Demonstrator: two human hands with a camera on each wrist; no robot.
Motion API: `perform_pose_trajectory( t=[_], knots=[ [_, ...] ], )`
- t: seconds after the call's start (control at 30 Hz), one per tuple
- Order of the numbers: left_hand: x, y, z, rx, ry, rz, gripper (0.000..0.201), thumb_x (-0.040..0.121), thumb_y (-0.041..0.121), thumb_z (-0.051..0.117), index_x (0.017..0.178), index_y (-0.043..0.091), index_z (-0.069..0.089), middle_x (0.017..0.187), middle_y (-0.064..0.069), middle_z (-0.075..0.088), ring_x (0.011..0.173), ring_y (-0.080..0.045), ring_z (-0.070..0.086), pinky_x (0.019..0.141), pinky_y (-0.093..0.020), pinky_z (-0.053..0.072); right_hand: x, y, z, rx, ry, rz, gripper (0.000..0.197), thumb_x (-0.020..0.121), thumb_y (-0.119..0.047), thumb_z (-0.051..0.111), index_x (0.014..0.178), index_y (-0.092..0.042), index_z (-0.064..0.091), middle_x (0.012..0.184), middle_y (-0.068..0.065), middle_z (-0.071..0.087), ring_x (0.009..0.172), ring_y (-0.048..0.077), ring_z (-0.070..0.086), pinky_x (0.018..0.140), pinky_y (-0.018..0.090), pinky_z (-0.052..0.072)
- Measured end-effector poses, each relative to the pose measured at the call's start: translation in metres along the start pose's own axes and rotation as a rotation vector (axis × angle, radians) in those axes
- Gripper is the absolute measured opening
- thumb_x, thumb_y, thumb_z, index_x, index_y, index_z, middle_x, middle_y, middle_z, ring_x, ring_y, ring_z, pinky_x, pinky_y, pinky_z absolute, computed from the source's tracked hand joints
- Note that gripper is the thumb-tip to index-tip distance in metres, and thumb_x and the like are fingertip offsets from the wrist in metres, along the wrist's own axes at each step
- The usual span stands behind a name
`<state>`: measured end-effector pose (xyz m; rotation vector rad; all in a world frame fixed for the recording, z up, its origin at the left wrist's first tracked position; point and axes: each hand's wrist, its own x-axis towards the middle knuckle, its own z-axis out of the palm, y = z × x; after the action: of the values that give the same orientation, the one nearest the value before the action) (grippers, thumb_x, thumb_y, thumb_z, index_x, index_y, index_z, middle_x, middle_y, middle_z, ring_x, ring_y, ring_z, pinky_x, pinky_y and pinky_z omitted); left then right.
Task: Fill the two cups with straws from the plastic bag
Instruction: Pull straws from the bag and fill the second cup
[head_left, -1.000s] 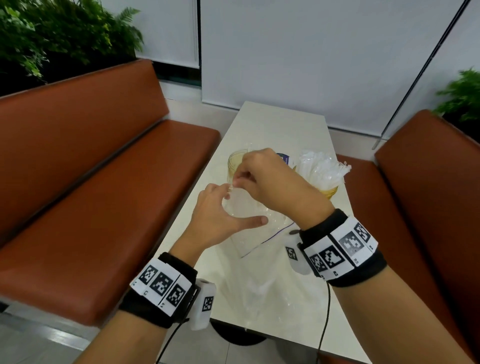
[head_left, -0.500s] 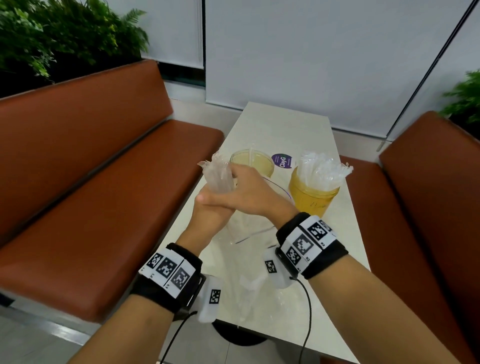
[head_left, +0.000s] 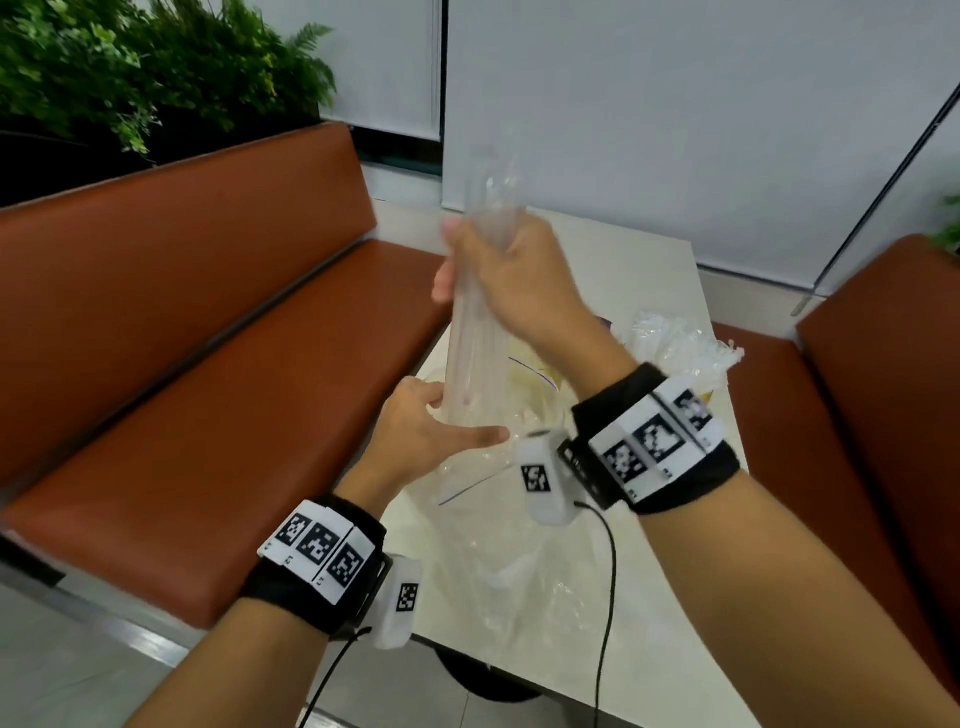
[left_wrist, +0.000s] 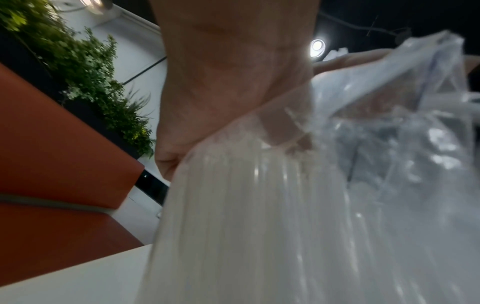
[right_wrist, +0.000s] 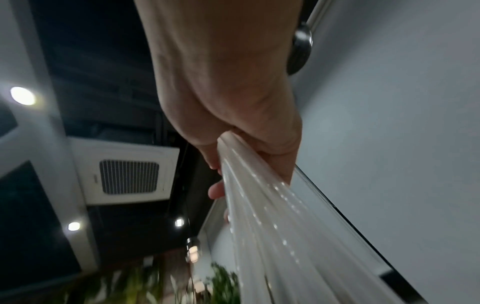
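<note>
Right hand (head_left: 511, 275) has risen well above the plastic bag (head_left: 498, 499), fingers wrapped round the straws (head_left: 480, 332); bundle nearly clear of the bag mouth. Left hand (head_left: 426, 441) pinches the bag rim, likely to keep it down on the surface (head_left: 649, 270); filled cup (head_left: 680, 353) beyond the bag.

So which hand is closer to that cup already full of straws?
Right. The right hand is raised above the table, gripping a straw bundle; the full cup sits just beyond its wrist. The left hand holds the bag farther away.
</note>
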<state>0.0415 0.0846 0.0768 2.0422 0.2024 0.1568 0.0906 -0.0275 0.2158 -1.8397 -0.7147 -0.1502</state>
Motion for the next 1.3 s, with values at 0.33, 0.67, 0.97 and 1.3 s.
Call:
perform_pose_trajectory(
  t=[0.33, 0.67, 0.97, 1.3],
  knots=[
    [0.001, -0.036, -0.026, 0.041, 0.041, -0.078, 0.061, 0.062, 0.059, 0.087, 0.115, 0.036, 0.068, 0.107, 0.009, 0.052, 0.09, -0.004, 0.051, 0.067, -0.016, 0.037, 0.075, -0.002, -0.081, 0.127, 0.443, -0.165, 0.022, 0.103, -0.032, 0.055, 0.086, -0.018, 0.06, 0.072, 0.006, 0.073, 0.076, 0.03, 0.075, 0.085, 0.048, 0.059],
    [0.016, -0.035, -0.029, -0.016, 0.028, -0.032, 0.032, 0.086, 0.044, 0.075, 0.114, 0.028, 0.072, 0.106, 0.007, 0.056, 0.082, -0.007, 0.054, 0.062, -0.008, 0.043, 0.1, 0.182, -0.017, -0.066, 0.422, 0.26, 0.034, 0.099, -0.039, 0.058, 0.096, -0.007, 0.07, 0.073, -0.007, 0.072, 0.07, -0.003, 0.065, 0.081, 0.023, 0.05],
    [0.021, -0.026, -0.03, -0.099, 0.001, -0.032, 0.021, 0.089, 0.036, 0.074, 0.107, 0.026, 0.076, 0.107, -0.001, 0.061, 0.091, -0.02, 0.061, 0.076, -0.016, 0.045, 0.084, 0.21, -0.021, -0.161, 0.471, 0.316, 0.074, 0.065, -0.029, 0.092, 0.126, -0.029, 0.05, 0.107, 0.003, 0.071, 0.093, 0.017, 0.07, 0.086, 0.026, 0.056],
    [0.016, -0.01, -0.034, -0.11, -0.058, -0.011, 0.039, 0.092, -0.005, 0.053, 0.121, 0.014, 0.07, 0.111, 0.001, 0.065, 0.085, -0.022, 0.059, 0.068, -0.029, 0.054, 0.064, 0.196, -0.031, -0.478, 0.289, 0.288, 0.05, 0.085, -0.046, 0.075, 0.126, -0.019, 0.066, 0.134, 0.009, 0.057, 0.129, 0.026, 0.048, 0.104, 0.024, 0.03]
  ],
)
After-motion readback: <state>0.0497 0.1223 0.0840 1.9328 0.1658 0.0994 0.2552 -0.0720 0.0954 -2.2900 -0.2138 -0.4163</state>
